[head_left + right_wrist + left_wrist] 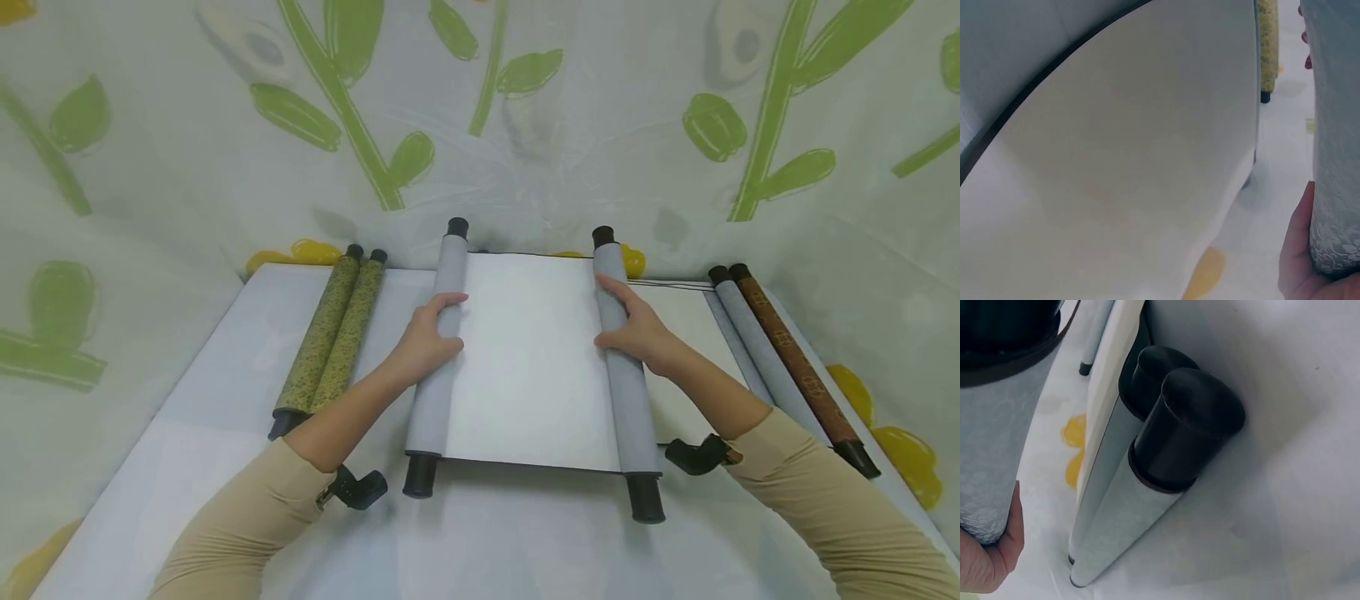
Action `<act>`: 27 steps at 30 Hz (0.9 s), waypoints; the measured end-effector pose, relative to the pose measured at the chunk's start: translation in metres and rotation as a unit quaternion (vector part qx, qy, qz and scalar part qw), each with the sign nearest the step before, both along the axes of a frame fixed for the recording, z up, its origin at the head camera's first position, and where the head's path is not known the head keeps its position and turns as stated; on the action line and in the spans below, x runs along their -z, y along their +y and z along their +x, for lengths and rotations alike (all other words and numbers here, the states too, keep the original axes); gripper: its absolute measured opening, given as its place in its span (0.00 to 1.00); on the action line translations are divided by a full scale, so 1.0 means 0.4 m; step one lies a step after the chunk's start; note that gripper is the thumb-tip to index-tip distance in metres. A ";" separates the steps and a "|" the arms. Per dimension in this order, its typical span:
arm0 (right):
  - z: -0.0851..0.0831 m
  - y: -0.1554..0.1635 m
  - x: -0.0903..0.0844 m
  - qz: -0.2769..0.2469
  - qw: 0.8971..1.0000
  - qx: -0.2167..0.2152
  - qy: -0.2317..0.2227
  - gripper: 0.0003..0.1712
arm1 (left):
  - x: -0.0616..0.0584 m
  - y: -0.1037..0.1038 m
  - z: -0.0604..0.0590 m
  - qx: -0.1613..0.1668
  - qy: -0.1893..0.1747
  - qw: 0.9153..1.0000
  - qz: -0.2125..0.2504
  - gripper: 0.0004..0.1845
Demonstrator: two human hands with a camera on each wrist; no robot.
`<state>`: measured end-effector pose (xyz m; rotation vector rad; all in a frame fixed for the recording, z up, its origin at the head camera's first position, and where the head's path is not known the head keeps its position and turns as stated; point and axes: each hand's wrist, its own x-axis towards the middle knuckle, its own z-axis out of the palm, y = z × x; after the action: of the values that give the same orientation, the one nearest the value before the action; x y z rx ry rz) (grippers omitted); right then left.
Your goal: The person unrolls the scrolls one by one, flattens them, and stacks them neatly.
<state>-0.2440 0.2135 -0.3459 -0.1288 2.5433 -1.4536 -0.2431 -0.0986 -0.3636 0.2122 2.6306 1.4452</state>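
Both arms wear long, close-fitting beige fabric sleeves [247,517], ending short of bare wrists. A small black angled camera mount [358,487] is strapped at each wrist.

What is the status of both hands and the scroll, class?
Left hand grips left roller; right hand grips right roller. Scroll half open, flat on table. Other scrolls lie at both sides, clear.

At the left edge of my frame, my left hand [985,559] grips a pale grey patterned fabric roller [994,437]. Centre frame, two grey rolled scrolls with black round end caps [1188,428] lie side by side on the white desk [1297,506].
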 end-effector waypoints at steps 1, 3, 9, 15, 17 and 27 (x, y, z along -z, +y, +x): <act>0.001 0.002 0.000 0.000 1.000 -0.001 -0.001 0.54 | -0.001 -0.002 0.000 0.001 0.001 1.000 -0.004 0.36; 0.002 0.007 -0.001 0.002 1.000 -0.003 -0.004 0.53 | -0.001 -0.009 0.000 0.000 0.004 1.000 -0.011 0.35; 0.009 0.024 0.000 0.013 1.000 0.003 -0.007 0.52 | 0.006 -0.024 -0.001 -0.002 0.003 1.000 -0.005 0.34; 0.012 0.038 -0.001 0.007 1.000 0.001 0.003 0.55 | 0.005 -0.025 0.000 0.001 0.006 1.000 0.008 0.39; 0.013 0.040 -0.002 0.002 1.000 0.001 0.001 0.56 | 0.004 -0.024 0.000 -0.003 0.003 1.000 0.002 0.39; 0.014 0.052 -0.001 0.009 1.000 0.006 0.001 0.55 | -0.006 -0.025 0.001 -0.010 -0.003 1.000 -0.022 0.38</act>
<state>-0.2385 0.2343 -0.3454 -0.1125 2.5614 -1.4358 -0.2425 -0.1087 -0.3613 0.1775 2.6630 1.3908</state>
